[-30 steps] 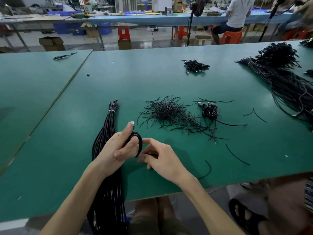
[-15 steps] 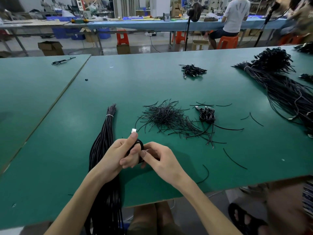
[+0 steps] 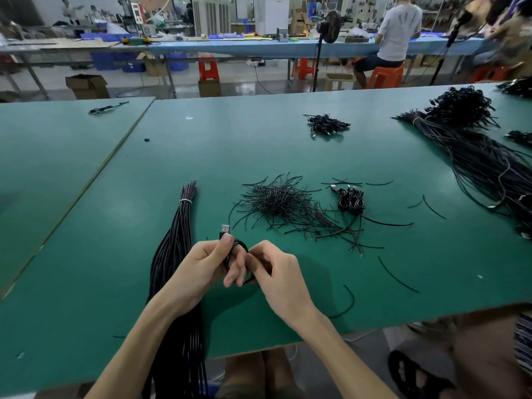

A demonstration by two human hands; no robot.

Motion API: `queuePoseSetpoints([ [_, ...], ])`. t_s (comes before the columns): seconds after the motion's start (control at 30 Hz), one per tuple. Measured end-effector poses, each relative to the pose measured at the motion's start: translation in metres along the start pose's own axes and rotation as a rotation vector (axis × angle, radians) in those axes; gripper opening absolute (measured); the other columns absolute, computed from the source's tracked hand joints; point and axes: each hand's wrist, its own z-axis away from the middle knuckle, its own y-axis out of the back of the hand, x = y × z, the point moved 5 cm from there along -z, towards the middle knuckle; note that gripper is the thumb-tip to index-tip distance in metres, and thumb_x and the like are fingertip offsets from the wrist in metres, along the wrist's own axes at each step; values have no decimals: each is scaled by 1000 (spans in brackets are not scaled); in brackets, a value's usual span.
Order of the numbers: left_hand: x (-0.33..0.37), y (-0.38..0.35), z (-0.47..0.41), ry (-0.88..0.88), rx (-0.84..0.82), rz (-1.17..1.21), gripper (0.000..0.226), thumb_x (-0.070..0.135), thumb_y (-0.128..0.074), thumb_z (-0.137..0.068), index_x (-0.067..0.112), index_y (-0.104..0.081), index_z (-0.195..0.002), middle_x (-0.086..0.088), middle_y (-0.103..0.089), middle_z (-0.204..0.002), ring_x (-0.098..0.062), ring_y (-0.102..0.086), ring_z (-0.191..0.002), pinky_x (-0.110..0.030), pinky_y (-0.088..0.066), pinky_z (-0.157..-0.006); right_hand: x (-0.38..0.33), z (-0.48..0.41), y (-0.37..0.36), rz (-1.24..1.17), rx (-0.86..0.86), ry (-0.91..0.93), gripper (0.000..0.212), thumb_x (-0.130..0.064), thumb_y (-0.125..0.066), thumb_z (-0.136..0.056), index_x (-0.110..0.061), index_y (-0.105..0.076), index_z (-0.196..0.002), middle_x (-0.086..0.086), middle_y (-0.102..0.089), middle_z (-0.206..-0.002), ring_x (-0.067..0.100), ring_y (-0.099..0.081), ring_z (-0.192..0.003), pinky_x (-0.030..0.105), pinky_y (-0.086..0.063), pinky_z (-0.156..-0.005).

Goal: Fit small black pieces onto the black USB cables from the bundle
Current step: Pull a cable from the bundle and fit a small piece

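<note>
Head view: on the far left, a stray black cable (image 3: 108, 108) lies alone on the neighbouring green table. On the main green table (image 3: 259, 145), a long bundle of black cables (image 3: 180, 234), bound near its far end with a white tie (image 3: 186, 200), runs toward the near edge and passes under the left forearm. Just right of it, the left hand (image 3: 198, 269) grips a coiled USB cable (image 3: 244, 246), thumb pressed on the plug body with the silver plug (image 3: 225, 228) sticking up above it. The right hand (image 3: 276, 275) meets it, fingers curled and pinching the coil's right side. Beyond the hands lies a loose pile of short black pieces (image 3: 279, 203), then a small cluster of coiled cables (image 3: 351, 198). A large cable heap (image 3: 475, 156) fills the right edge.
</note>
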Motion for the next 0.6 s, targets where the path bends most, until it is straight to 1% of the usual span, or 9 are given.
queuePoseSetpoints([
  [0.07,0,-1,0,-17,14,-12,51,48,-43,-104,16,-60,-68,-9,-45,-50,-25,-57,-62,-28,-52,-82,-2,0,0,58,14,34,15,-24,-59,-105,-13,-68,-100,-6,-72,-82,8,-66,-74,18,-49,-66],
  [0.17,0,-2,1,-30,30,-6,45,46,-47,-102,18,-58,-70,-4,-45,-50,-25,-57,-65,-30,-52,-85,-5,0,1,98,27,65,17,-23,-58,-105,-12,-71,-104,-7,-69,-81,5,-61,-69,12,-42,-65],
  [0.23,0,-2,1,-40,41,-14,44,47,-47,-102,19,-58,-71,-6,-48,-51,-27,-59,-68,-32,-52,-86,-6,-1,1,106,36,75,18,-23,-58,-105,-12,-71,-106,-7,-70,-83,5,-61,-71,14,-44,-66],
  [0.3,1,-2,0,-48,42,-16,45,48,-46,-103,19,-59,-71,-8,-50,-54,-29,-61,-72,-34,-53,-88,-7,-1,1,117,44,82,19,-24,-57,-106,-12,-71,-108,-5,-71,-85,8,-63,-74,21,-50,-69],
  [0.37,2,-3,0,-45,40,-15,45,48,-45,-103,20,-58,-71,-9,-51,-55,-29,-61,-74,-33,-52,-86,-7,-1,0,137,49,85,19,-24,-55,-107,-12,-70,-108,-5,-71,-86,9,-64,-76,27,-53,-72],
  [0.4,2,-3,1,-41,40,-18,45,49,-45,-103,20,-58,-71,-9,-51,-55,-28,-61,-74,-31,-51,-85,-7,-1,0,146,53,86,19,-24,-55,-107,-13,-70,-108,-5,-71,-86,10,-64,-76,27,-53,-72],
  [0.5,3,-2,2,-23,18,-3,44,47,-43,-104,20,-56,-72,-7,-50,-57,-26,-59,-74,-26,-49,-82,-7,-2,1,142,60,92,18,-23,-56,-106,-13,-71,-108,-6,-71,-86,10,-63,-75,20,-49,-70],
  [0.6,5,-4,2,-4,-20,51,42,43,-41,-105,19,-55,-74,-6,-47,-59,-26,-56,-75,-26,-49,-81,-8,-2,1,138,64,89,17,-23,-58,-106,-14,-71,-108,-7,-71,-85,8,-62,-74,16,-47,-69],
])
